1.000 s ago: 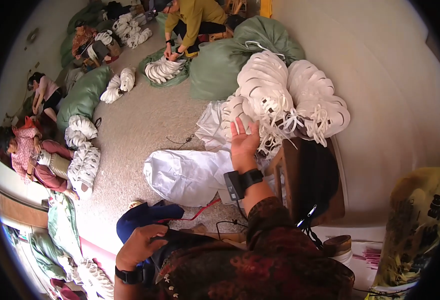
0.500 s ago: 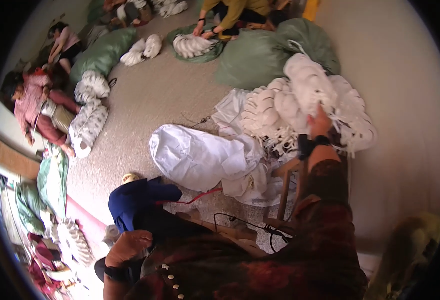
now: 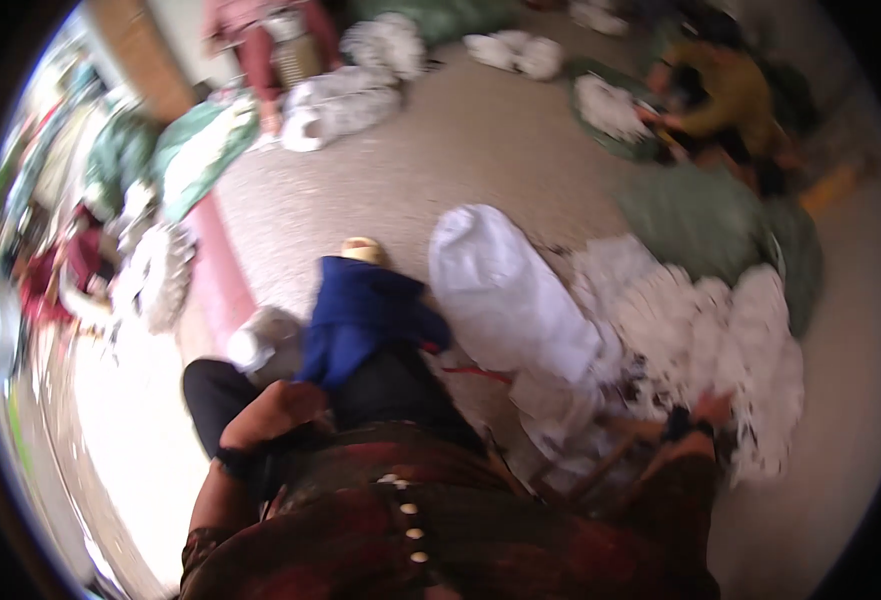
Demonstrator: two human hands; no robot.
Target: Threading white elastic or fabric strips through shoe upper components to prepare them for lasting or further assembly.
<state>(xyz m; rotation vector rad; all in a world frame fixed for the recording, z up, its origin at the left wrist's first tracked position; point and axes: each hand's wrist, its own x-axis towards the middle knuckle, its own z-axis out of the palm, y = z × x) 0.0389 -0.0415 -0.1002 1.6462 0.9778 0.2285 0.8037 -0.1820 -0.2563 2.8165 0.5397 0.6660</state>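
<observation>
Our right hand [image 3: 712, 409], at the bundle [image 3: 766, 350], should grasp deep; we cannot tell whether it or left hand [image 3: 278, 410] grips.

No words or numbers can be read

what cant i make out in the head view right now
Head view: whether the right hand grips the white bundle; motion blur smears both.
Head view: what, if anything, the left hand holds; its own back hides the palm.
Head view: the head of the person in dark red trousers; the top edge cuts it off.
</observation>
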